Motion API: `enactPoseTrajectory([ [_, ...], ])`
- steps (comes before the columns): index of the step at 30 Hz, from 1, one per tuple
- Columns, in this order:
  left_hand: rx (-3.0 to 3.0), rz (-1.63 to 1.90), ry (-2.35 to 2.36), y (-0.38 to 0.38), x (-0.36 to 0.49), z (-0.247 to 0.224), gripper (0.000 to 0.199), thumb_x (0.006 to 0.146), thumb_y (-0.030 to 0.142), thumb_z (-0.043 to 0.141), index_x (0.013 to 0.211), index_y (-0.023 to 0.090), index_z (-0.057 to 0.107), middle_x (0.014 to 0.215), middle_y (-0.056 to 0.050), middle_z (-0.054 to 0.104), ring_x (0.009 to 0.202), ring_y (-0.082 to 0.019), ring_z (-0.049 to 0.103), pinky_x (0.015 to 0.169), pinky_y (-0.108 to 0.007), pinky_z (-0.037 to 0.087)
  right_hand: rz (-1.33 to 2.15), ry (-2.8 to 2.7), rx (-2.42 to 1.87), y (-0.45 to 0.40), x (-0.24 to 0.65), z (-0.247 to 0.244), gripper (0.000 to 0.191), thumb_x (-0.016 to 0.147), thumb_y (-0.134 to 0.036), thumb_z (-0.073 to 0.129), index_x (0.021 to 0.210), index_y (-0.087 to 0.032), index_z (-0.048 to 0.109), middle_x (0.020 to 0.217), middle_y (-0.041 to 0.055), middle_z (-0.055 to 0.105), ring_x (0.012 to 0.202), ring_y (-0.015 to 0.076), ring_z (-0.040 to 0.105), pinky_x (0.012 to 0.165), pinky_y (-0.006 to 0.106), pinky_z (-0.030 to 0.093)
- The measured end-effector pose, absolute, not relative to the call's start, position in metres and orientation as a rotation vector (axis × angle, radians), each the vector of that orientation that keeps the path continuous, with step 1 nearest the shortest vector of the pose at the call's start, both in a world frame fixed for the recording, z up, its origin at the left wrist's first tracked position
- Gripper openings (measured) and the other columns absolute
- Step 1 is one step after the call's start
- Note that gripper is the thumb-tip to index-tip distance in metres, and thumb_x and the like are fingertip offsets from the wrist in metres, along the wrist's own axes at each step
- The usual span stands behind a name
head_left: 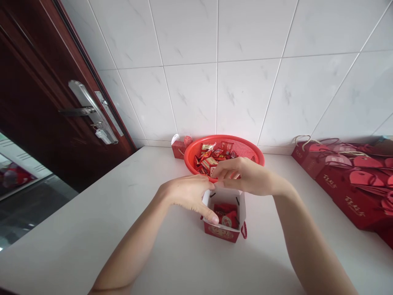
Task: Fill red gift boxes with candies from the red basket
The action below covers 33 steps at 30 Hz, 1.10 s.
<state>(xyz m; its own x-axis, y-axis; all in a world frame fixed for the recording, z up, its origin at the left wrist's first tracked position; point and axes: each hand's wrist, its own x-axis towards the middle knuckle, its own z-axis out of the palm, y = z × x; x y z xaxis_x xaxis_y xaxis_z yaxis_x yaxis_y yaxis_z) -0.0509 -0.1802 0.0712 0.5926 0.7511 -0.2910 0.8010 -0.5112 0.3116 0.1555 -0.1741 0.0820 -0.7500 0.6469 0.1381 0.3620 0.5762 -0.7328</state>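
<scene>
A small red gift box (220, 234) with a white inside stands upright on the table, its top open. Red wrapped candies (226, 216) lie inside it. My left hand (192, 194) is closed around the box's left side, thumb over the near wall and fingers toward the back. My right hand (242, 174) is above the box's back edge and the near rim of a red plastic basket (260, 157). Its fingers are curled, with a pale, red-printed packet at their tips; whether they grip it is unclear. Mixed wrapped candies (209, 162) lie in the basket.
A second small red box (178, 149) stands left of the basket against the tiled wall (190, 94). Rows of red gift boxes (340, 192) with cord handles fill the table's right side. A dark red door (39, 82) with a metal handle stands beyond the table's left edge.
</scene>
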Motion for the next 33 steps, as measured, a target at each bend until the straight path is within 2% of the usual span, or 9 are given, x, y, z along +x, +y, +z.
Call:
enactPoseTrajectory([
  [5,2.395,-0.279,1.235,-0.180,-0.050,0.073,0.057,0.062,0.073,0.073,0.083,0.021,0.059,0.085,-0.003,0.059,0.077,-0.021,0.056,0.056,-0.027,0.033,0.918,-2.309,-0.761,-0.182,0.171,0.096,0.013,0.090,-0.025,0.060,0.099,-0.020,0.069,0.092,0.0041,0.074,0.085,0.0179,0.070,0.076,0.030,0.056],
  [9,2.423,-0.277,1.183,-0.181,-0.051,0.073,0.056,0.063,0.072,0.073,0.081,0.021,0.058,0.083,-0.003,0.058,0.078,-0.021,0.055,0.057,-0.027,0.034,0.879,-2.214,-0.823,-0.191,0.186,0.104,0.019,0.091,-0.035,0.062,0.099,-0.019,0.069,0.092,0.0056,0.075,0.085,0.0199,0.070,0.075,0.033,0.056],
  [13,2.423,-0.272,1.152,-0.182,-0.050,0.073,0.054,0.063,0.070,0.074,0.081,0.021,0.059,0.080,-0.002,0.059,0.075,-0.021,0.056,0.055,-0.027,0.034,0.760,-2.296,-0.949,-0.201,0.194,0.094,0.022,0.092,-0.038,0.060,0.097,-0.021,0.071,0.080,0.0040,0.071,0.073,0.0175,0.065,0.064,0.030,0.052],
  [17,2.423,-0.281,1.155,-0.185,-0.048,0.076,0.053,0.066,0.066,0.074,0.090,0.020,0.064,0.083,-0.003,0.063,0.078,-0.023,0.059,0.055,-0.028,0.035,0.809,-2.395,-1.144,-0.220,0.197,0.070,0.021,0.093,-0.035,0.056,0.096,-0.022,0.072,0.069,0.0013,0.066,0.062,0.0152,0.059,0.057,0.027,0.046],
  [23,2.462,-0.280,1.138,-0.192,-0.041,0.076,0.062,0.067,0.068,0.071,0.106,0.022,0.062,0.100,-0.005,0.063,0.093,-0.025,0.059,0.062,-0.027,0.040,0.801,-2.275,-1.196,-0.248,0.198,0.040,0.021,0.097,-0.034,0.051,0.091,-0.022,0.068,0.079,0.0028,0.069,0.067,0.0153,0.059,0.063,0.029,0.049],
  [28,2.447,-0.181,1.014,-0.202,-0.027,0.075,0.049,0.070,0.059,0.073,0.100,0.022,0.062,0.089,-0.002,0.065,0.079,-0.021,0.060,0.058,-0.027,0.038,0.660,-2.089,-1.123,-0.262,0.190,0.022,0.016,0.095,-0.037,0.057,0.100,-0.024,0.065,0.085,0.0040,0.069,0.074,0.0183,0.062,0.070,0.034,0.054],
  [30,2.436,-0.152,0.985,-0.205,-0.023,0.073,0.047,0.071,0.054,0.074,0.105,0.024,0.063,0.085,-0.001,0.066,0.078,-0.021,0.061,0.059,-0.027,0.038,0.616,-2.052,-1.097,-0.266,0.188,0.013,0.017,0.095,-0.037,0.057,0.105,-0.024,0.065,0.093,0.0063,0.070,0.080,0.0200,0.064,0.074,0.036,0.054],
  [33,2.437,-0.152,0.971,-0.208,-0.019,0.069,0.060,0.072,0.056,0.073,0.122,0.025,0.060,0.088,-0.002,0.067,0.084,-0.024,0.063,0.062,-0.028,0.039,0.603,-2.042,-1.091,-0.271,0.186,-0.002,0.019,0.096,-0.038,0.056,0.107,-0.025,0.066,0.101,0.0083,0.071,0.089,0.0222,0.065,0.079,0.038,0.054],
])
